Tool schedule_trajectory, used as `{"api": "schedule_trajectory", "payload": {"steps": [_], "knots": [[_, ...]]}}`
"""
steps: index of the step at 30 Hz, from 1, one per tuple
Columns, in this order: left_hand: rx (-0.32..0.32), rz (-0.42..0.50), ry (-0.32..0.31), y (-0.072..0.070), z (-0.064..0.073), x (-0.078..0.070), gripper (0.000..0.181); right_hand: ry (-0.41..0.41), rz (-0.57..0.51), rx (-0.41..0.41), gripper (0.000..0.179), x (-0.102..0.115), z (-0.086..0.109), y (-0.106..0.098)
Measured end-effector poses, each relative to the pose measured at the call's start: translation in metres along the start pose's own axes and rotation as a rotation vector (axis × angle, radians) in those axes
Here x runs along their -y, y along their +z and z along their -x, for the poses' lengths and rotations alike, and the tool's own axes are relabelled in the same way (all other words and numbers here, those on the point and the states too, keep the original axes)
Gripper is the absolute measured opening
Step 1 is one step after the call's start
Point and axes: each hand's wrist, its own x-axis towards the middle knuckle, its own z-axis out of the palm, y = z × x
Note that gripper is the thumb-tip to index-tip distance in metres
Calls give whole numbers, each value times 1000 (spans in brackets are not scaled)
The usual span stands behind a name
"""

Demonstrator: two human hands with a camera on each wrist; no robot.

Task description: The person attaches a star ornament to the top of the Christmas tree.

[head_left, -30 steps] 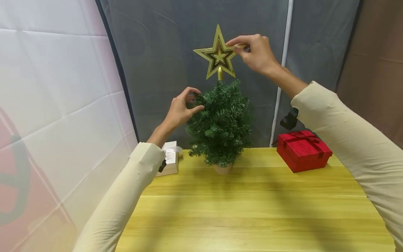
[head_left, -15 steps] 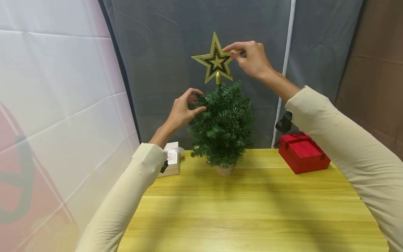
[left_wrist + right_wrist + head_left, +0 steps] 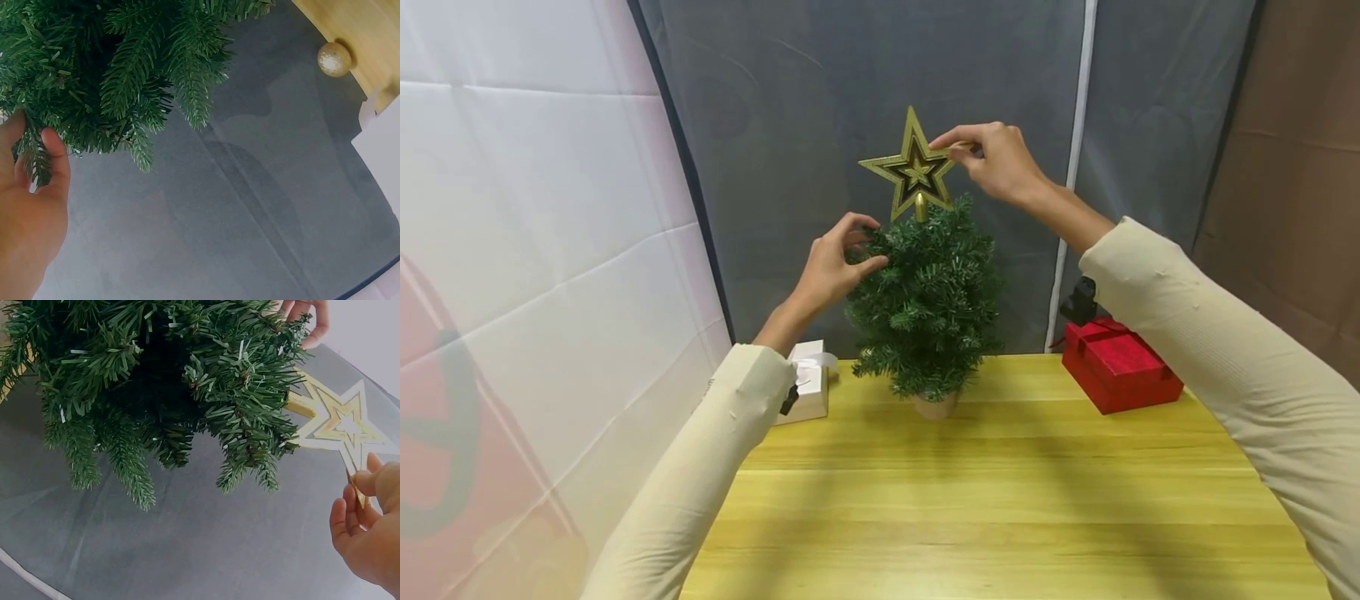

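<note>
In the head view a small green Christmas tree (image 3: 936,308) stands in a pale pot (image 3: 936,406) at the table's back edge. My right hand (image 3: 1003,162) pinches one side point of a gold star tree topper (image 3: 917,172), held upright over the tree. The star's tubular base (image 3: 302,404) reaches into the uppermost needles in the right wrist view; its lower end is hidden there. My left hand (image 3: 835,268) is at the tree's upper left side. Its thumb and fingers curve round a branch tip (image 3: 36,156) in the left wrist view.
A white gift box (image 3: 811,393) with a pale ribbon stands behind my left forearm. A red gift box (image 3: 1116,367) sits at the back right, partly behind my right sleeve. A gold ball (image 3: 335,59) lies on the wooden table (image 3: 970,500). Grey cloth (image 3: 775,150) hangs behind.
My right hand has lowered the star, so its base now overlaps the treetop needles. My left hand has stayed at the same spot on the tree.
</note>
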Motion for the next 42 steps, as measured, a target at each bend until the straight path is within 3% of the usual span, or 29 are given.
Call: {"api": "schedule_trajectory", "payload": {"steps": [8, 19, 29, 42], "knots": [[1, -9, 4, -2, 3, 4, 51, -47, 0, -28, 30, -4, 0, 2], [-4, -13, 12, -2, 1, 6, 52, -52, 56, -60, 37, -19, 13, -19], [2, -24, -11, -2, 1, 7, 51, -68, 53, -6, 47, -55, 48, -23], [-1, -42, 3, 1, -4, 8, 55, -82, 5, 68, 45, -87, 99, 9]]}}
